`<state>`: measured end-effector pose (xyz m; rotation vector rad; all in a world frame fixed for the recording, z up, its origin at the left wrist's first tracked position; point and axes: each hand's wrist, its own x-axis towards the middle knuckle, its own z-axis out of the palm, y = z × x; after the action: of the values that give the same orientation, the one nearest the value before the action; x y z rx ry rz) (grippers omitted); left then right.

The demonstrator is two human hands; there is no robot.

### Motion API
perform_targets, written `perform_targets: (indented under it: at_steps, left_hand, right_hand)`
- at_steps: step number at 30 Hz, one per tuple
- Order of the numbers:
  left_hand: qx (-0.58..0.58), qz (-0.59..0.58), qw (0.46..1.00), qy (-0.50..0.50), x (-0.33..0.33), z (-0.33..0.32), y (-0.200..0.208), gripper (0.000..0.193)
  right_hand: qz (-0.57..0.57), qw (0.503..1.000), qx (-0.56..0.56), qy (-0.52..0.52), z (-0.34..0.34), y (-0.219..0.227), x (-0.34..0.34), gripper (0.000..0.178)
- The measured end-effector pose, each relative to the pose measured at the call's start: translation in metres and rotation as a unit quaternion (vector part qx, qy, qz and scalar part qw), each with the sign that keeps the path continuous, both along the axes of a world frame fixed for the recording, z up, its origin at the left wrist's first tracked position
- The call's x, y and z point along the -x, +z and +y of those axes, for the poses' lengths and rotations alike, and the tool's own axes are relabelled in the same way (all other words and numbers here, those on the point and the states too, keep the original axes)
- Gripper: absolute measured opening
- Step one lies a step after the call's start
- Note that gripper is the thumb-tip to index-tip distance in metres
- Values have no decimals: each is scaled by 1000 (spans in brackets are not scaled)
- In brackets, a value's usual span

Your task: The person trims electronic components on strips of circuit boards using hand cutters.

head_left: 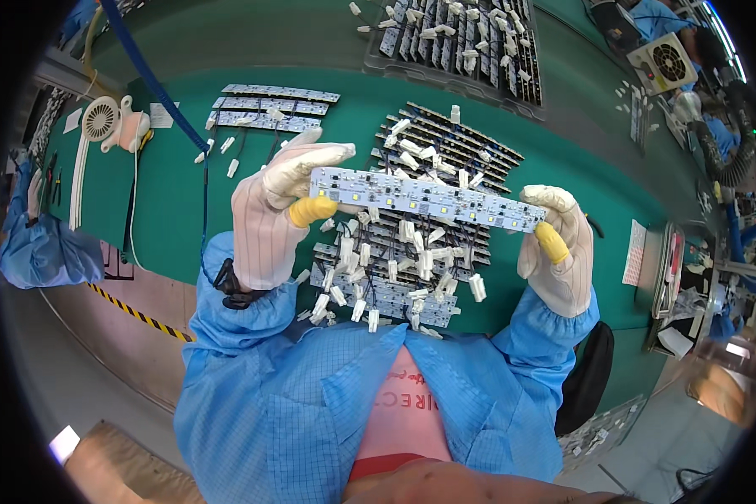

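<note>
A long white LED circuit board (428, 200) is held up in front of me, tilted slightly down to the right. My left hand (279, 197), in a striped white glove with a yellow thumb cover, pinches its left end. Gripping the right end is my right hand (556, 244), gloved the same way. Yellow LED chips and small dark parts dot the board's face. Beneath it lie stacked LED boards (386, 298) with many white plug connectors (477, 287) on wires; the held board hides part of them. A strap with a blue coiled cord circles my left wrist.
Three LED boards (273, 107) lie at the back left of the green mat (176, 202). A black tray (470, 71) full of boards stands at the back. To the left is a small fan (113, 122). The blue cord (155, 84) hangs down at the left. Other people work on both sides.
</note>
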<state>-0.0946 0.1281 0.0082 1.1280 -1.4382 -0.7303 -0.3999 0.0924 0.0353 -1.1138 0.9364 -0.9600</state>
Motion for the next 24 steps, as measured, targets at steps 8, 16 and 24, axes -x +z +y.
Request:
perform_targets:
  at_steps: [8,16,24]
  left_hand:
    - [-74,164,983,-23,11,2,-1,42]
    - [-126,62,989,37,7,-13,-5,36]
    - [-39,-29,999,11,9,-11,3,49]
  right_hand:
    - [-32,999,9,5,2,0,7,69]
    - [34,998,8,61,18,21,-6,45]
    - [-59,997,19,46,-1,-3,5,55]
